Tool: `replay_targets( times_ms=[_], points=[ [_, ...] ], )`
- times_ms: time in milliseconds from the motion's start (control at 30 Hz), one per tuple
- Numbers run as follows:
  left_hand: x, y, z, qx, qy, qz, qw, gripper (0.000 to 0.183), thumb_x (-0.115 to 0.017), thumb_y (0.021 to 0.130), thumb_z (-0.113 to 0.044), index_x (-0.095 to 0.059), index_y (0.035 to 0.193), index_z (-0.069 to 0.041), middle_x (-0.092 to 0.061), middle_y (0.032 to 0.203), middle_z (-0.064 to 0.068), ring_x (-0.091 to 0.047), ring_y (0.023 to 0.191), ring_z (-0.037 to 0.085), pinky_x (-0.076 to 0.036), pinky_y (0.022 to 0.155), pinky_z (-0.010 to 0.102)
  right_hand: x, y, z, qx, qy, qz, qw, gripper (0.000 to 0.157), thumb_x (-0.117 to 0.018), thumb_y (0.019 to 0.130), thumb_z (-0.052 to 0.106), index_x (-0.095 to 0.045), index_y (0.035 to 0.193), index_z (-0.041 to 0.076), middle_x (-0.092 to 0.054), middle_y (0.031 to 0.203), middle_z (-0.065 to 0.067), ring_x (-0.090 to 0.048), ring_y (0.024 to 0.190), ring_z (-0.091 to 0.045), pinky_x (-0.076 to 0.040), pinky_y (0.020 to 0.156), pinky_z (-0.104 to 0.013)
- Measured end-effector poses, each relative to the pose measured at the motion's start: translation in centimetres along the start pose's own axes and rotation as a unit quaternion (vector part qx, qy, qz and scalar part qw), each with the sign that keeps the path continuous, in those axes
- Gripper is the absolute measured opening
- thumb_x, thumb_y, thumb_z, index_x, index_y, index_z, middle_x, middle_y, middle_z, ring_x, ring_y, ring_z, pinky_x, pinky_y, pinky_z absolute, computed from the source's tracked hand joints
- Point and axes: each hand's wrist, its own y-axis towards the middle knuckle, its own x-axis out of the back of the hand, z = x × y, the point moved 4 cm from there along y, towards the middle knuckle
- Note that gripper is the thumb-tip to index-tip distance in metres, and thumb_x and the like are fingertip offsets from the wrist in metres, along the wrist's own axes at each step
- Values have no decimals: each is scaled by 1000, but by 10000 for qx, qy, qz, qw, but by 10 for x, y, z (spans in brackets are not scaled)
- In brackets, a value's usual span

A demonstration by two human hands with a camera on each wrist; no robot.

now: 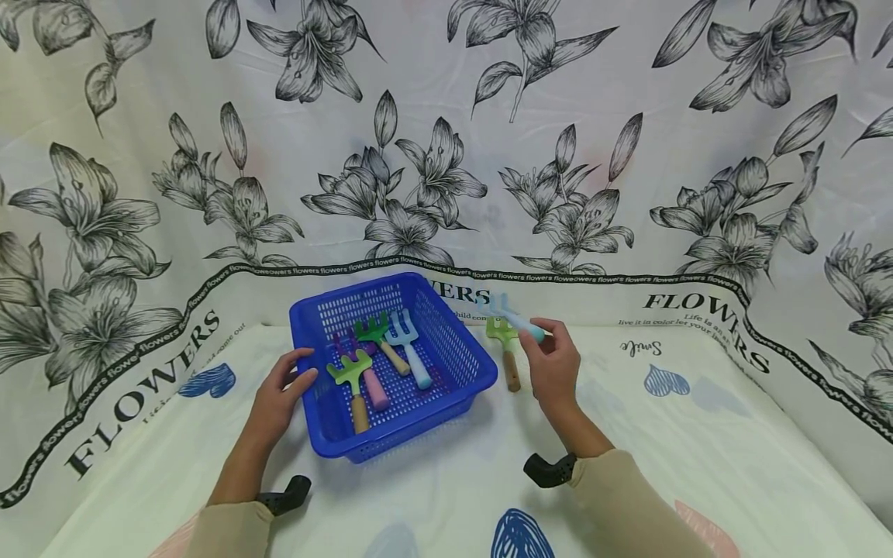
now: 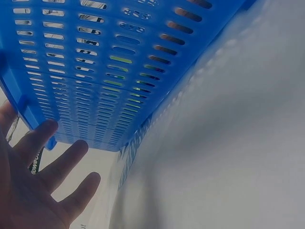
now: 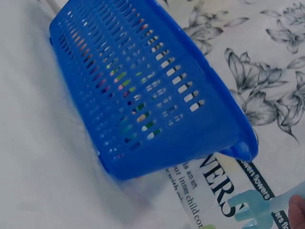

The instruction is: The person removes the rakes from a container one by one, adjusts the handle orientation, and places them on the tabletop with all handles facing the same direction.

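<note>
Leaning over the patterned cloth (image 1: pixel 446 488), this person has the right hand (image 1: pixel 554 363) pinched on the handle of a pale blue fork (image 1: pixel 525 325), holding it in the air just right of the blue basket (image 1: pixel 418 424). The tines point left and away to the far side. With only the handle held, the head could swing if the pinch slackened, and the fork might drop onto the green fork (image 1: pixel 512 370) on the cloth below, right of the basket.

Over on the left, the left hand (image 1: pixel 277 394) has its fingers loosely spread, their tips at the basket's left rim; how firmly they press, I can't tell. A knock from the right could therefore slide or turn the basket.

Inside, the lime-green fork (image 1: pixel 357 384) and a pink handle (image 1: pixel 375 390) lie toward the near left, while a dark green fork (image 1: pixel 395 356) and a light blue fork (image 1: pixel 417 366) sit farther back. Heads and handles crowd together there, so tines could easily catch on one another. The right-hand wall stands raised, too; low-held tines could snag on its rim.
</note>
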Motion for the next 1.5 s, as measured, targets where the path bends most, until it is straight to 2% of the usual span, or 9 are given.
replay_targets(
  times_ms=[400, 567, 833, 1033, 1267, 1500],
  points=[
    [3, 0, -1, 4, 48, -78, 10000, 59, -49, 99, -44, -35, 148, -14, -25, 157, 18, -30, 136, 48, -29, 102, 69, 20, -11, -22, -729, -474, -25, 9962, 30, -66, 94, 24, -61, 119, 8, -64, 106, -8, -59, 85, -19, -49, 64, -14],
    [2, 0, -2, 12, 26, -70, 10000, 60, -49, 99, -47, -34, 148, -15, -25, 157, 17, -29, 137, 48, -28, 102, 68, 29, -16, -30, -727, -667, -77, 9951, 32, -65, 94, 27, -61, 120, 8, -64, 106, -9, -56, 84, -20, -47, 62, -13],
    [1, 0, 0, 52, 19, -38, 10000, 62, -50, 98, -47, -32, 150, -17, -23, 158, 15, -29, 137, 48, -29, 101, 68, 42, -20, -42, -718, -837, -181, 9937, 32, -66, 94, 22, -60, 121, 6, -61, 108, -9, -55, 85, -18, -45, 63, -10],
    [1, 0, 3, 49, 0, -7, 10000, 60, -50, 99, -44, -32, 150, -16, -23, 158, 17, -28, 137, 49, -29, 101, 69, 43, -19, -44, -732, -669, -257, 9947, 30, -66, 94, 19, -60, 120, 5, -60, 106, -9, -56, 85, -19, -50, 59, -14],
    [1, -2, 0, 49, 9, -55, 10000, 60, -50, 99, -46, -33, 149, -17, -24, 158, 15, -29, 137, 47, -28, 102, 68, 44, -18, -48, -645, -844, -342, 9938, 32, -67, 94, 21, -61, 121, 5, -58, 107, -9, -57, 87, -19, -49, 60, -11],
    [0, -2, -1, 87, -21, -52, 9999, 60, -50, 99, -45, -33, 149, -18, -24, 158, 13, -29, 138, 46, -29, 102, 68, 46, -14, -58, -962, -1090, -208, 9892, 31, -66, 94, 18, -60, 121, 3, -57, 113, -12, -60, 96, -23, -48, 62, -9]
  ],
)
